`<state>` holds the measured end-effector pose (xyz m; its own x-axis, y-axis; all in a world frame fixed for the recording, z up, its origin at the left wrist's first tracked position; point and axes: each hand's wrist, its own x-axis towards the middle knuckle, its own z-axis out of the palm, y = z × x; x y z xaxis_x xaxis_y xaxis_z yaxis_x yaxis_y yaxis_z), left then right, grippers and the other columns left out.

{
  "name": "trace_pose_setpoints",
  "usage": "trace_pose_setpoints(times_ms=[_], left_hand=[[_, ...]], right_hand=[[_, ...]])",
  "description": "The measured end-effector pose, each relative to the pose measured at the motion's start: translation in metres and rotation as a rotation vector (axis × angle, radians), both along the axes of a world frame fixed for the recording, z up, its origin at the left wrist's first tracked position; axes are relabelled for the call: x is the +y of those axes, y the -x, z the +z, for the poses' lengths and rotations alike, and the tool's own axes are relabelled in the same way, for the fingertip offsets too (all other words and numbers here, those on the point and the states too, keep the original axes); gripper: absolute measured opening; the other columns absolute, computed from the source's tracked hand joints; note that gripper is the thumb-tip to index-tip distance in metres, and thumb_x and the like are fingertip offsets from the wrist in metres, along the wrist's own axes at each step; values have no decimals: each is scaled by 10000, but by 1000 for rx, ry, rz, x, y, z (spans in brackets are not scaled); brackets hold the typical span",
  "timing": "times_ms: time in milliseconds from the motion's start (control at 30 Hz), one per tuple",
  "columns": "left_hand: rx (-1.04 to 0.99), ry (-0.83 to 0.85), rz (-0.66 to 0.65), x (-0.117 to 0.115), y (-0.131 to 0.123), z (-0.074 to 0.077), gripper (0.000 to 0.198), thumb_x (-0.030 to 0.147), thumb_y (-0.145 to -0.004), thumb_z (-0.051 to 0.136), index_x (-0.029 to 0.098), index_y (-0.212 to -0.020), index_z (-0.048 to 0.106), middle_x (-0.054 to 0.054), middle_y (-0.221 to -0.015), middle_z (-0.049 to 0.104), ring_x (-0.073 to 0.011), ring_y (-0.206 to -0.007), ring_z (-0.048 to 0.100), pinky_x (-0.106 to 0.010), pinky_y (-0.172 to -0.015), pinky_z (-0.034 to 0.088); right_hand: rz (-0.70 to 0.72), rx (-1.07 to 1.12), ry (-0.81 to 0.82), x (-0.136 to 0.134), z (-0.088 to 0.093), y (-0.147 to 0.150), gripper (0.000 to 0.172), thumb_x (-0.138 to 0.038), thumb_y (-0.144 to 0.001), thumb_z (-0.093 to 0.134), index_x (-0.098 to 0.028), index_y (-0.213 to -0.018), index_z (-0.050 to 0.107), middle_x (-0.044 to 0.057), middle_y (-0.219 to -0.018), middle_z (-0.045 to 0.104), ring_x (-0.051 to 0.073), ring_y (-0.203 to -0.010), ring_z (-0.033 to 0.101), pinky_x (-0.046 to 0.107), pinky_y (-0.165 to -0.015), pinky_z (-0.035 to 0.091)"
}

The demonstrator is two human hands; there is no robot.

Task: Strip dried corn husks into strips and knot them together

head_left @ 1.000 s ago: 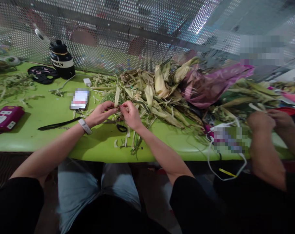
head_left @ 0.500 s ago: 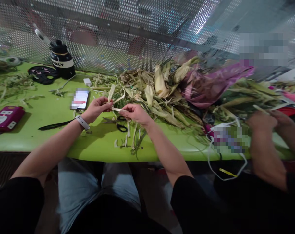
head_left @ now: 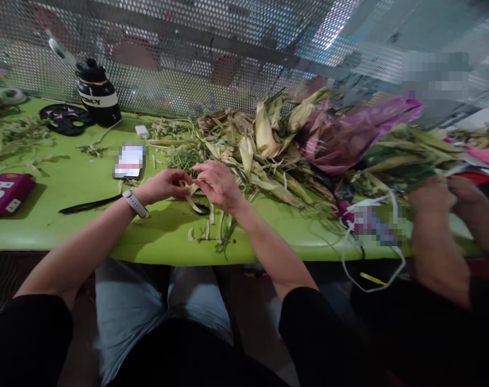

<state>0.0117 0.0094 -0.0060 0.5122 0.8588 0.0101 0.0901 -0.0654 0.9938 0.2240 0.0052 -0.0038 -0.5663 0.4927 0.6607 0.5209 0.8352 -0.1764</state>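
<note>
A pale corn-husk strip was being worked at fingertip height over the green table, near the middle, with its loose end hanging toward the near edge. The left hand was pinched narrow on the strip; the right hand was held just beside it, its fingers partly bent and spread, and whether the strip was gripped there too could not be told. From the curl of the strip, the step in hand was judged to be a folding or tying. For the next move, a steady pinch on the left and a gentle pull on the right seemed to be called for — husk this thin could be split by a hard tug.

The middle of the strip was covered by the fingers, so neither fold nor knot could be confirmed. A black loop, probably a scissor handle, was only partly seen beside the hanging end. The screen of the phone on the left was partly masked. The contents of the purple plastic bag, right of the husk pile, were not made out. At the far right, a co-worker's hands were blurred — what was held there could not be identified.
</note>
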Motion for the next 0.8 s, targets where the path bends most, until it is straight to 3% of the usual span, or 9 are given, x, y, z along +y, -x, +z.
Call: trace_pose_setpoints(times_ms=[67, 200, 300, 433, 533, 667, 800], left_hand=[[21, -57, -78, -1, 1, 0, 312, 240, -688, 814, 142, -926, 639, -24, -778, 700, -135, -646, 682, -272, -627, 585], [-100, -52, -71, -5, 0, 7, 343, 183, -706, 793, 151, -986, 597, -18, -800, 687, -131, -702, 670, -284, -680, 574], [-222, 47, -6, -11, -5, 13, 271, 183, -743, 749, 149, -965, 599, -40, -892, 673, -149, -785, 671, -320, -736, 574], [-267, 119, 120, -15, -14, 10, 130, 134, -776, 642, 154, -903, 621, -15, -814, 604, -100, -687, 591, -203, -568, 471], [-289, 100, 190, -14, -18, 4, 31, 171, -811, 610, 166, -841, 606, 7, -727, 545, -79, -588, 493, -191, -503, 384], [-329, 2, 202, -15, -21, 2, 180, 294, -802, 721, 170, -839, 596, 13, -757, 563, -73, -632, 506, -190, -561, 400], [-398, -52, 220, -16, -22, 2, 254, 319, -759, 778, 175, -858, 594, 21, -788, 586, -56, -656, 516, -178, -605, 419]], right_hand=[[-46, 23, 54, 1, -7, 2, 360, -469, -1006, 355, -226, -909, 603, 92, -949, 667, 218, -900, 606, 392, -867, 459], [-182, 160, 220, -5, -14, 9, 423, -551, -992, 341, -210, -944, 586, 61, -803, 629, 178, -691, 584, 314, -665, 427], [-234, 323, 319, -10, -11, 13, 430, -589, -973, 358, -213, -966, 567, 37, -778, 608, 165, -680, 586, 302, -667, 429], [-247, 431, 395, -12, -9, 17, 458, -646, -940, 377, -226, -979, 557, 17, -764, 590, 168, -716, 588, 309, -699, 446], [-245, 449, 434, -11, -10, 18, 466, -659, -928, 393, -227, -988, 556, 16, -753, 587, 169, -723, 582, 315, -706, 449], [-240, 493, 436, -12, -10, 19, 437, -638, -932, 408, -221, -942, 538, 12, -746, 578, 150, -690, 556, 307, -696, 441], [-224, 592, 520, -6, -13, 18, 447, -665, -899, 451, -222, -885, 510, -25, -661, 501, 112, -577, 463, 273, -583, 403]])
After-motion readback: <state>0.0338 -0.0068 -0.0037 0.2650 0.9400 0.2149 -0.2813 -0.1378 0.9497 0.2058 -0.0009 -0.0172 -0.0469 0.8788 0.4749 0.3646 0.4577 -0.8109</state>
